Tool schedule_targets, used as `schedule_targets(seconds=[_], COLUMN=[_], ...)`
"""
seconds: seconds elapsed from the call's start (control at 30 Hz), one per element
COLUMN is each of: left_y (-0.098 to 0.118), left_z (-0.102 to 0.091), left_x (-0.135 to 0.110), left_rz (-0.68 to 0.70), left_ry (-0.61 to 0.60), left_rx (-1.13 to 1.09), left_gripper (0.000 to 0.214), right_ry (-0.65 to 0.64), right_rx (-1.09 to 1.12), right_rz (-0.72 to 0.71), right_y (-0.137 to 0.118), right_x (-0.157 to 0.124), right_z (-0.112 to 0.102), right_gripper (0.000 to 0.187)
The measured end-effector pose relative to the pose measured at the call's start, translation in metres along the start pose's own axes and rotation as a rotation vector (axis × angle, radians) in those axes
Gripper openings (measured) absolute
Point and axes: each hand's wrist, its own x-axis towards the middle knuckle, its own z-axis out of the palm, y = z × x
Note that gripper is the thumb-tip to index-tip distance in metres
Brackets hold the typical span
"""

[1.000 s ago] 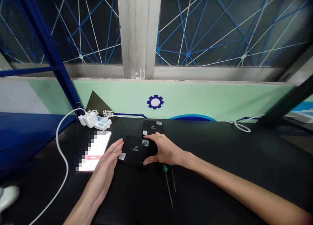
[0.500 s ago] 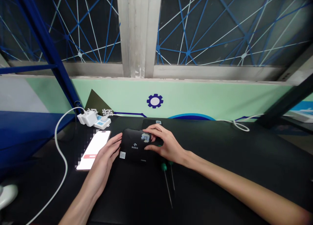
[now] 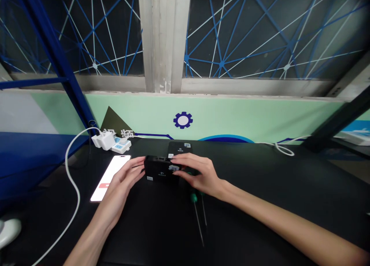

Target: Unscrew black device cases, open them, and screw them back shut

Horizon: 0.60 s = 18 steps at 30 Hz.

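Note:
A small black box device stands on its long edge between my hands, with ports along its top and a blurred label on its face. My right hand grips it from the right, fingers across the face. My left hand presses its fingertips on the box's left end. A second flat black device lies just behind, partly hidden by the box. Below my right hand lie two green-handled screwdrivers, pointing toward me. A smartphone with a lit screen lies under my left hand's fingers.
A white charger and small power strip sit at the back left, with a white cable curving down the left. Another white cable lies coiled at the back right. The black tabletop extends right, below a green wall.
The black box has tipped up from lying flat onto its long edge, between both hands. My hands have closed in around it, and the left one now overlaps the phone more.

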Motion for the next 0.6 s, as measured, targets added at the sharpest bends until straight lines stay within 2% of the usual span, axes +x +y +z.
schedule_targets(seconds=[0.17,0.33,0.5,0.6], left_y=[0.002,0.002,0.002,0.003], left_z=[-0.003,-0.008,-0.01,-0.011], left_x=[-0.002,-0.001,0.0,0.0], left_rz=[0.001,0.002,0.006,0.028], left_ry=[-0.029,-0.029,-0.033,-0.056], left_rx=[0.081,0.119,0.17,0.289], left_gripper=[0.034,0.033,0.033,0.034], right_ry=[0.055,0.028,-0.052,-0.102], right_rx=[-0.087,-0.107,-0.054,-0.033], right_rz=[-0.141,-0.294,-0.249,-0.191], right_y=[0.002,-0.002,-0.008,-0.011], right_x=[-0.003,0.001,0.003,0.003], right_z=[0.0,-0.002,-0.005,-0.007], right_gripper=[0.037,0.032,0.02,0.02])
